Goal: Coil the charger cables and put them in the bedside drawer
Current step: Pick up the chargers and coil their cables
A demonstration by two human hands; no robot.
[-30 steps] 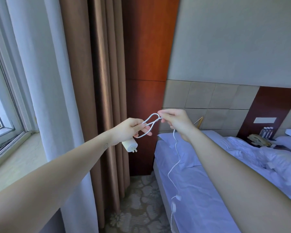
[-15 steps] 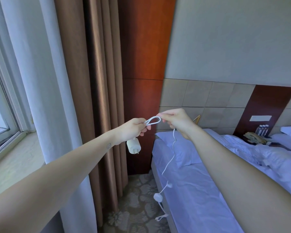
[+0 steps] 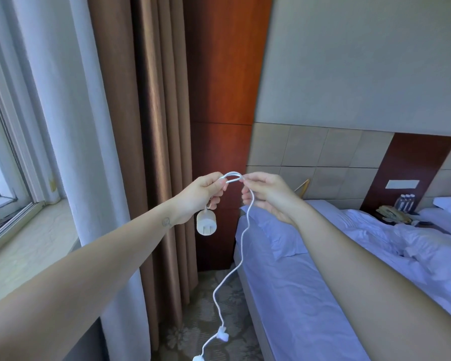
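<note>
A white charger cable (image 3: 241,259) is held up in the air between both hands. My left hand (image 3: 201,196) grips a small loop of it, and the round white plug (image 3: 204,225) dangles just below that hand. My right hand (image 3: 266,195) pinches the other side of the loop. From there the cable's long tail hangs down past the bed edge to white connectors (image 3: 223,336) near the floor. No drawer is in view.
A bed (image 3: 310,295) with rumpled white sheets fills the right side. A nightstand with a phone (image 3: 391,214) and bottles stands at the far right. Brown curtains (image 3: 156,152) and a window sill (image 3: 24,246) lie to the left; patterned carpet (image 3: 219,308) runs between.
My hands have come closer together and the loop between them has shrunk. The cable's tail has slid off the bed and now hangs over the carpet.
</note>
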